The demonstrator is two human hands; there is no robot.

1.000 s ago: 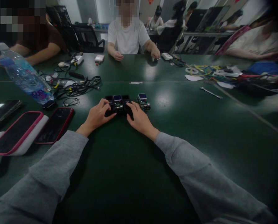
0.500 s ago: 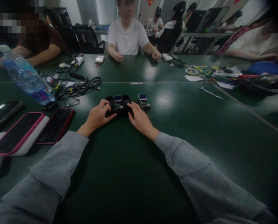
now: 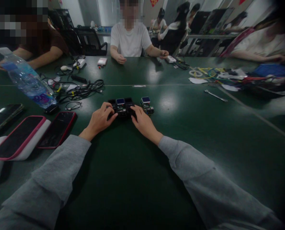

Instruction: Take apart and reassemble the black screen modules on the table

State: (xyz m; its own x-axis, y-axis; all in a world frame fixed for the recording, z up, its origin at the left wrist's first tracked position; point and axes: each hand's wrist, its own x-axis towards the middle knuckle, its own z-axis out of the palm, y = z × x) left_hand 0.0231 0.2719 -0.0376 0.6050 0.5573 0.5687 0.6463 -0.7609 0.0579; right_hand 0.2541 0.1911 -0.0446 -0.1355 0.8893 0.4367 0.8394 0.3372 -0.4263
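A flat black case (image 3: 128, 100) lies on the dark green table in front of me, with a small circuit board (image 3: 120, 108) and its little screen at the middle. Around the case's left end curl the fingers and thumb of my left hand (image 3: 98, 120). My right hand (image 3: 145, 122) grips the right end, fingertips on top and thumb at the near edge. Parts of both ends are hidden under my fingers. Just beyond my right fingers, a second circuit board (image 3: 146, 103) with a similar white-framed screen rests on the table, apart from the case.
Phones (image 3: 58, 129) and a tilted water bottle (image 3: 29, 78) are on the left, near tangled black cables (image 3: 85, 89). A wrench (image 3: 215, 95) lies to the right, before a heap of wires (image 3: 228, 75). Across the table sits a person in a white shirt (image 3: 130, 38).
My left thumb has drawn back slightly to the left; my right hand has barely moved. The person opposite has raised one hand off the table.
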